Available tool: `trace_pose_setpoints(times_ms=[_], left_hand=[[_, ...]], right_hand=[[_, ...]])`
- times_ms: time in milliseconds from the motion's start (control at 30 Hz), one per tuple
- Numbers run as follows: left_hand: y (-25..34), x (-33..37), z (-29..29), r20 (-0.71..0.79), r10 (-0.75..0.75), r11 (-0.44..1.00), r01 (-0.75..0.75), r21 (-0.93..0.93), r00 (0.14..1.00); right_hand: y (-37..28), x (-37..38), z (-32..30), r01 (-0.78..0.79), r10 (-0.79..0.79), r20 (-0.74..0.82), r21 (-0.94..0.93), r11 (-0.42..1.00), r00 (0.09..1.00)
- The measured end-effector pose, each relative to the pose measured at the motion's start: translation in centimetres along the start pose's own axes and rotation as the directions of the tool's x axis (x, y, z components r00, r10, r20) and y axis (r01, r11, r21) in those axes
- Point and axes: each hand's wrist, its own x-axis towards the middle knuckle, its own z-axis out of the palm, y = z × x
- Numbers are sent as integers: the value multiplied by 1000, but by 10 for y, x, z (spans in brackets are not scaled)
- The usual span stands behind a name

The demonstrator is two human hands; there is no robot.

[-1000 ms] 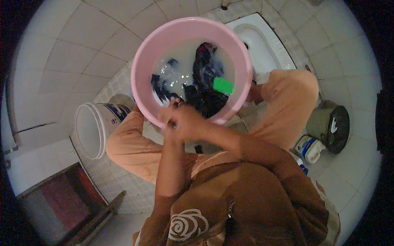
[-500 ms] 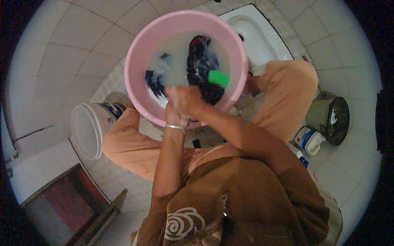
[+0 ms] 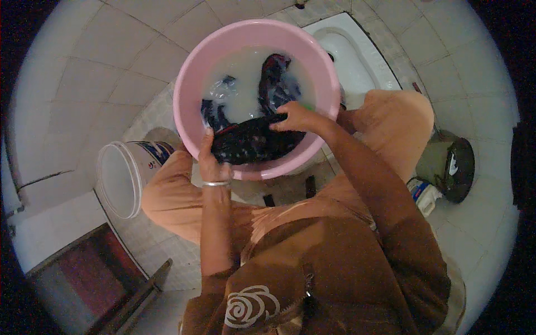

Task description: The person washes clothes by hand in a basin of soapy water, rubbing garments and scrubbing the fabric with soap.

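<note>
A pink tub [image 3: 187, 78] of cloudy water stands in front of me. Across its near side stretches a wet black cloth [image 3: 254, 144], spread between my hands. My left hand [image 3: 207, 159] grips the cloth's left end by the near rim, thumb up; a silver bangle circles that wrist. Closed on the cloth's upper right edge is my right hand [image 3: 298, 119]. Another dark garment [image 3: 273, 78] lies in the water toward the far side, and a dark blue cloth [image 3: 212, 111] floats at the left. A green object [image 3: 307, 106] shows only partly behind my right hand.
My bent knees flank the tub. A white squat toilet pan [image 3: 349, 53] lies beyond it at the right. On the left a white bucket [image 3: 120, 178] rests tipped over. To the right are a dark-rimmed bin [image 3: 460, 167] and a white bottle [image 3: 427, 198].
My hands were together over the tub's near side; now they are apart, the right one farther right. The black cloth is spread between them. The green object has become mostly hidden.
</note>
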Motion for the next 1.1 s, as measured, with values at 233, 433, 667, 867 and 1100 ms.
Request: trace_pose_setpoints(times_ms=[233,433,667,867,1100], left_hand=[[-61,29,-14,-168,-162,986,150,-78,972],[-73,13,38,-174,-99,995,102,5,980],[-91,26,-10,227,9,991,21,-130,974],[-56,-15,44,14,-299,945,299,-132,954],[-16,-14,16,48,-66,964,51,261,997]], right_hand=[[-89,19,33,355,42,-460,736,576,887],[-126,14,32,66,-58,-466,2,998,883],[-118,19,64,297,-133,-656,145,944,743],[-74,41,23,-53,42,-431,-15,998,901],[-18,11,7,-48,9,87,447,893,996]])
